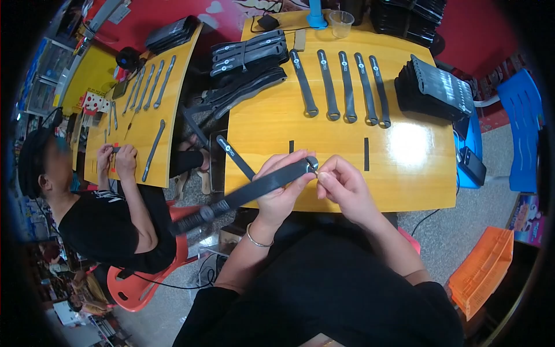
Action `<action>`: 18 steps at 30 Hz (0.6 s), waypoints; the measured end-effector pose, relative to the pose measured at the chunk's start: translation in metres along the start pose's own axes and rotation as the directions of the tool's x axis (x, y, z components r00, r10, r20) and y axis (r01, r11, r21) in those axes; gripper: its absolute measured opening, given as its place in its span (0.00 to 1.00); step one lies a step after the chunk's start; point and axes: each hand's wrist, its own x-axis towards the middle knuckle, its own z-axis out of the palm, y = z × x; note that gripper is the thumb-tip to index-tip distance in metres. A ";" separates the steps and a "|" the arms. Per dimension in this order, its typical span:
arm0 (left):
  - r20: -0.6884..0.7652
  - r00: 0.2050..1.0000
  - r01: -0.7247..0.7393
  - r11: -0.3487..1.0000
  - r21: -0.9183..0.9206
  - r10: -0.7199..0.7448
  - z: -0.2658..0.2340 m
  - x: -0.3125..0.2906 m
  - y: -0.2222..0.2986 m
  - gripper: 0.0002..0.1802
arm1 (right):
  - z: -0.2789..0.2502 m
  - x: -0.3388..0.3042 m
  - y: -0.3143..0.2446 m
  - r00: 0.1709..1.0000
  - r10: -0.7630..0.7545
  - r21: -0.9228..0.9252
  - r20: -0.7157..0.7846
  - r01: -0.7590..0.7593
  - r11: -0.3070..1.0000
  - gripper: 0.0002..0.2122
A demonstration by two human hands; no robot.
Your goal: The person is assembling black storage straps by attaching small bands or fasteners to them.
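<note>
My left hand (277, 194) is closed around a flat black strap (243, 194), just below its rounded end. The strap slants down to the left, its far end blurred, and its holed tip points at my right hand (346, 188). The right thumb and finger pinch together at that tip, where a tiny brass-coloured bit shows; what it is I cannot make out. Beyond my hands, several similar straps (348, 87) lie side by side on the yellow table (335, 136), each with a ring-like near end. Another loose strap (234, 155) slants beside my left hand.
Bundled black straps (248, 55) fill the far left corner; a thick stack (439, 89) stands at the right. A clear plastic cup (341, 23) sits at the back. At left, a co-worker (115, 222) handles straps at another table. An orange crate (481, 272) is at lower right.
</note>
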 end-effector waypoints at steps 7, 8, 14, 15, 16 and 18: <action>0.181 0.971 -0.218 0.881 0.420 0.154 -0.003 0.007 0.014 0.19 | 0.003 -0.002 0.003 0.932 -0.354 -0.631 -0.073 0.231 0.740 0.05; 0.180 0.971 -0.218 0.881 0.419 0.155 -0.004 0.007 0.012 0.19 | -0.001 -0.002 0.002 0.979 -0.185 -0.368 -0.080 0.144 0.919 0.04; 0.263 0.950 -0.275 0.846 0.458 0.167 -0.009 0.011 0.011 0.20 | -0.002 0.005 0.008 0.987 -0.122 -0.293 -0.101 0.087 0.952 0.04; 0.198 0.969 -0.214 0.910 0.355 0.150 -0.007 0.009 0.002 0.19 | 0.000 0.003 0.007 0.987 -0.124 -0.293 -0.104 0.089 0.952 0.04; 0.135 0.988 -0.110 0.962 0.249 0.078 -0.005 0.005 -0.001 0.18 | 0.003 0.001 0.006 0.977 -0.190 -0.386 -0.097 0.139 0.912 0.06; 0.011 0.997 0.077 0.997 0.009 -0.077 0.002 0.001 -0.002 0.18 | 0.008 -0.001 0.001 0.963 -0.255 -0.474 -0.084 0.187 0.860 0.09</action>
